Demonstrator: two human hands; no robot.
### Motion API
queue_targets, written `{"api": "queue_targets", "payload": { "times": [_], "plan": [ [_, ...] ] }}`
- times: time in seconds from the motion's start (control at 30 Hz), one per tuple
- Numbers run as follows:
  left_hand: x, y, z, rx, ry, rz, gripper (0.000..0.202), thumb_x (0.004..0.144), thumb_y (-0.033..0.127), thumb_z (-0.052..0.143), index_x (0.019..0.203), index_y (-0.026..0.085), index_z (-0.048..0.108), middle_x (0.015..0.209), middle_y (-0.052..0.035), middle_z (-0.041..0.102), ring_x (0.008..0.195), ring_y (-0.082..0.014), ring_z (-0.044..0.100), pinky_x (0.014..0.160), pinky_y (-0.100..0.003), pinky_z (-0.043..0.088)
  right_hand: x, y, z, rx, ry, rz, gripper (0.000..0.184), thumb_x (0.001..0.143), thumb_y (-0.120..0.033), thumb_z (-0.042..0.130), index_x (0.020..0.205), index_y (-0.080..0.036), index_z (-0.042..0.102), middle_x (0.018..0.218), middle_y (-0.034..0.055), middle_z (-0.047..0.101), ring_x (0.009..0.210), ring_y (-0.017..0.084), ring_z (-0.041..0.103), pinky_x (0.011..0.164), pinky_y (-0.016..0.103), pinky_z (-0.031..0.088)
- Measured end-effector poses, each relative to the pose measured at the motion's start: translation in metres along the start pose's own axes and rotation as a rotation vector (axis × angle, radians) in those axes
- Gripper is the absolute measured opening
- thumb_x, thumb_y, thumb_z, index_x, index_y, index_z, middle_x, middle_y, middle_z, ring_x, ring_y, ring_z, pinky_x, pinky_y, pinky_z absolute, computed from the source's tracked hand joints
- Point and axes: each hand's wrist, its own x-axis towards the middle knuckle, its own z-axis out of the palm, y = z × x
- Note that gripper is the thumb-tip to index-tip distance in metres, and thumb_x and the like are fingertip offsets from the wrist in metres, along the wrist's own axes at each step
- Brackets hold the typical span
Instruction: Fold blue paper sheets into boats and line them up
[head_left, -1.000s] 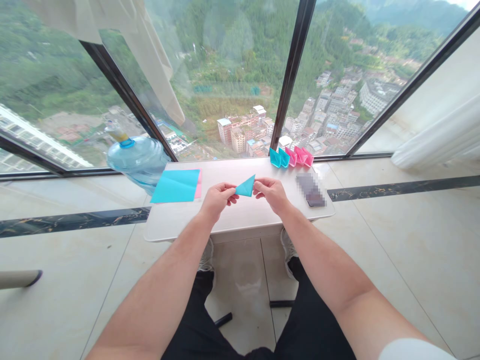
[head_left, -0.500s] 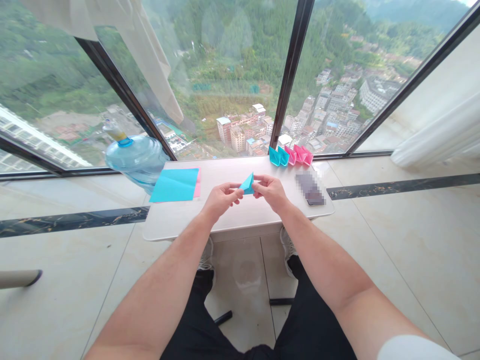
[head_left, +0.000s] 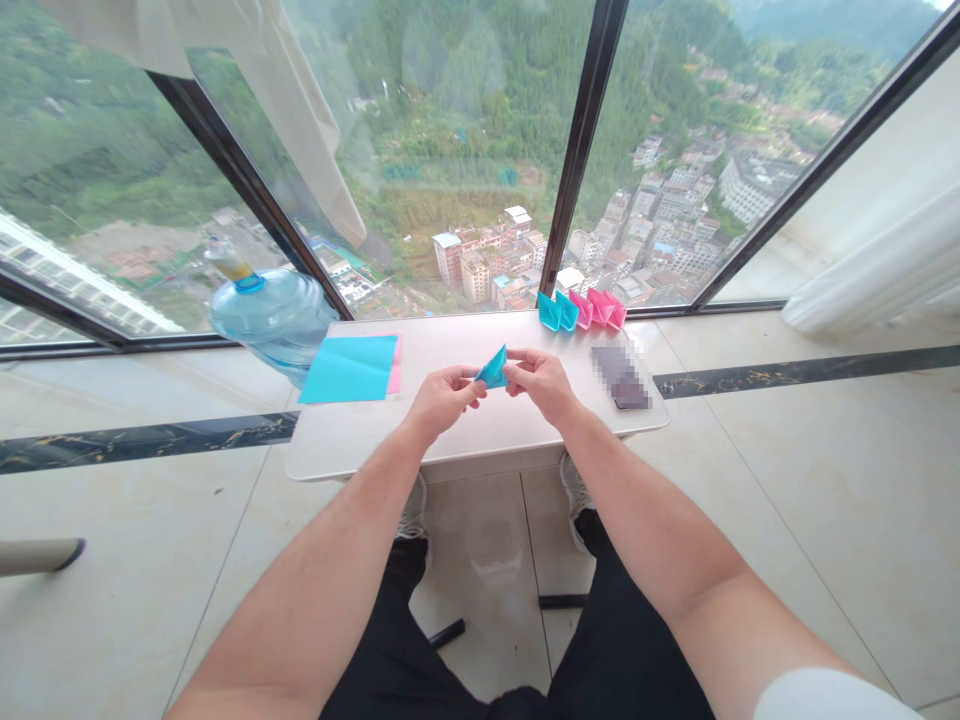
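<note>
Left hand [head_left: 442,397]: pinches the left corner of the teal paper triangle [head_left: 494,370], above the table [head_left: 352,440] middle.
Right hand [head_left: 541,383]: pinches its right corner.
Change: my hands are closer than a second ago; triangle narrower, fold closing.
Around: flat sheets [head_left: 349,368] left, folded pieces [head_left: 581,310] at far edge.

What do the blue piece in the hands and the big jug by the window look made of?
The blue piece: thin matte paper, going by its crisp folds and sharp tip. The jug: glossy translucent bluish plastic, probably, as light shows through it.
</note>
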Motion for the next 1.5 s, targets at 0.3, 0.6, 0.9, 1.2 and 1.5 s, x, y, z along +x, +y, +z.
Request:
{"api": "queue_targets", "payload": {
  "times": [0.3,0.6,0.9,1.2,1.5],
  "plan": [
    [-0.001,0.002,0.000,0.009,-0.025,0.014,0.040,0.076,0.048,0.069,0.099,0.015,0.073,0.078,-0.0070,0.073,0.063,-0.0155,0.063,0.055,-0.026,0.044,-0.001,-0.004,0.000,0.085,-0.013,0.032,0.054,0.066,-0.046,0.084,0.107,-0.013,0.071,0.060,-0.0006,0.068,0.052,0.013,0.061,0.055,0.027,0.052],
    [0.000,0.001,0.011,0.000,-0.058,0.096,0.033,0.080,0.048,0.064,0.087,0.016,0.070,0.082,-0.0069,0.073,0.073,-0.0178,0.067,0.061,-0.028,0.050,-0.005,-0.005,0.004,0.144,-0.137,0.073,0.056,0.062,-0.047,0.089,0.106,-0.018,0.070,0.077,0.0033,0.075,0.069,0.016,0.069,0.064,0.030,0.058],
    [-0.005,0.003,0.015,-0.123,-0.015,0.146,0.029,0.075,0.037,0.069,0.096,0.020,0.058,0.080,-0.0015,0.071,0.077,-0.0166,0.066,0.074,-0.032,0.053,-0.006,-0.005,0.009,0.019,-0.068,0.027,0.045,0.061,-0.049,0.088,0.085,-0.018,0.065,0.074,0.0000,0.070,0.064,0.013,0.064,0.059,0.026,0.052],
    [-0.003,0.009,0.005,-0.576,-0.141,-0.058,0.018,0.070,0.034,0.066,0.074,0.018,0.058,0.074,-0.0025,0.065,0.069,-0.0169,0.062,0.063,-0.031,0.050,-0.008,-0.004,0.005,0.106,-0.208,-0.008,0.034,0.064,-0.040,0.087,0.070,-0.018,0.062,0.065,-0.0042,0.062,0.053,0.008,0.051,0.050,0.023,0.043],
    [-0.009,0.013,0.004,-0.574,-0.271,-0.165,0.037,0.064,0.035,0.084,0.090,0.017,0.065,0.074,-0.0014,0.065,0.064,-0.0154,0.062,0.062,-0.031,0.051,-0.014,-0.009,0.006,0.133,-0.336,0.062,0.032,0.063,-0.040,0.087,0.074,-0.019,0.065,0.065,-0.0039,0.062,0.054,0.009,0.051,0.051,0.023,0.042]
  ]
}}
